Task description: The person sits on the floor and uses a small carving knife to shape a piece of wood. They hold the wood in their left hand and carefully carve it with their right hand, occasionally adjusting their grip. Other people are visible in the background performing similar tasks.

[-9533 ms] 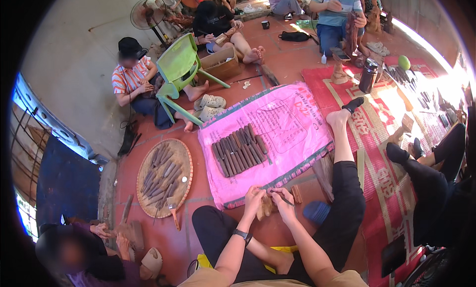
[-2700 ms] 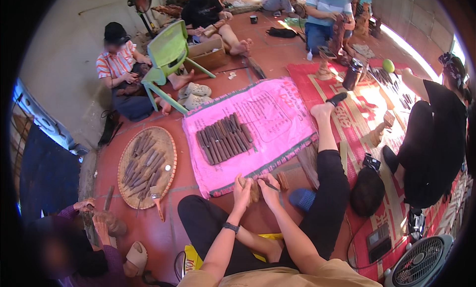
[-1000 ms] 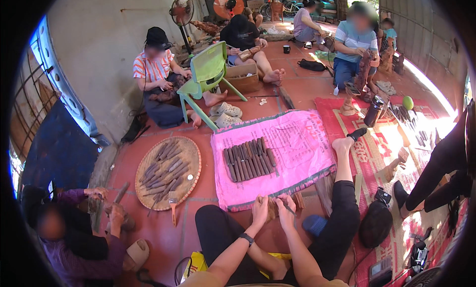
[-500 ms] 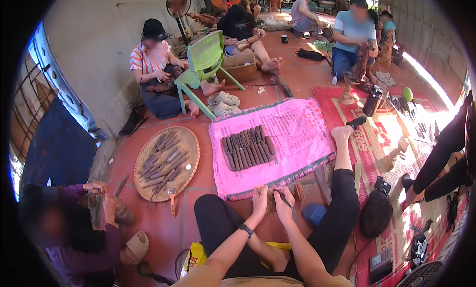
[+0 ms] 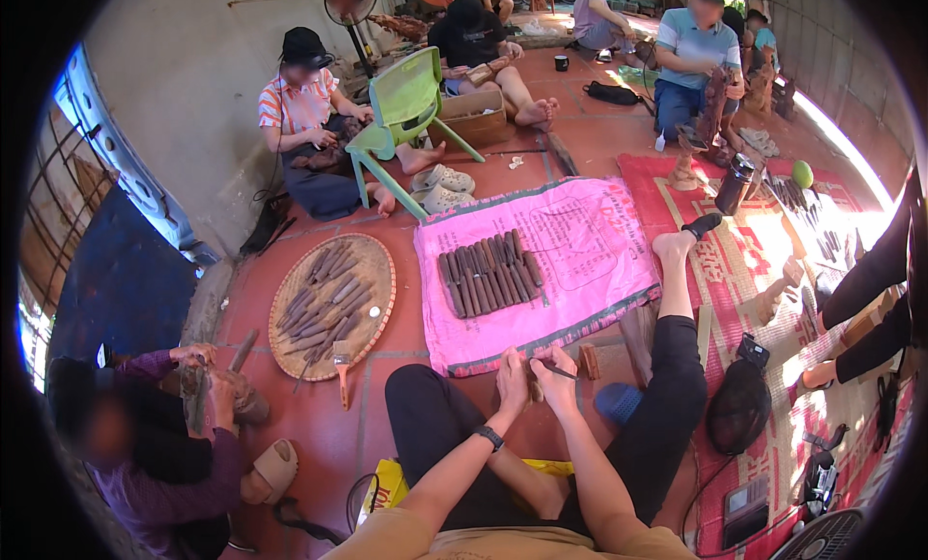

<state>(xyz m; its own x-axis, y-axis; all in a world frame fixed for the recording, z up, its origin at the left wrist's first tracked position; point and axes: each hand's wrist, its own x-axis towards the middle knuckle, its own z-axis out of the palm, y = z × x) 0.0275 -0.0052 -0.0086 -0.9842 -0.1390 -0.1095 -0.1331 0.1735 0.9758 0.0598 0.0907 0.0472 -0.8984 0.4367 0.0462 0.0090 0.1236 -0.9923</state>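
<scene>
My left hand (image 5: 513,381) is closed around a small brown piece of wood (image 5: 535,388), mostly covered by the fingers. Close beside it, my right hand (image 5: 555,382) grips a thin dark pen-like tool (image 5: 560,370), which slants down to the right. Whether its tip touches the wood is too small to tell. Just beyond my hands lies a pink printed sack (image 5: 590,260). Rows of dark brown wooden sticks (image 5: 489,275) are laid side by side on it.
To the left, a round woven tray (image 5: 384,320) holds loose sticks and a brush (image 5: 342,367). A person (image 5: 159,463) works wood at lower left. Near my right leg are a blue clog (image 5: 617,403) and a black bag (image 5: 739,415). A green chair (image 5: 406,91) stands ahead.
The view has shifted slightly, so the surroundings sit a little right and higher. My hands stay together, still holding the wood and the thin tool, whose angle is flatter now.
</scene>
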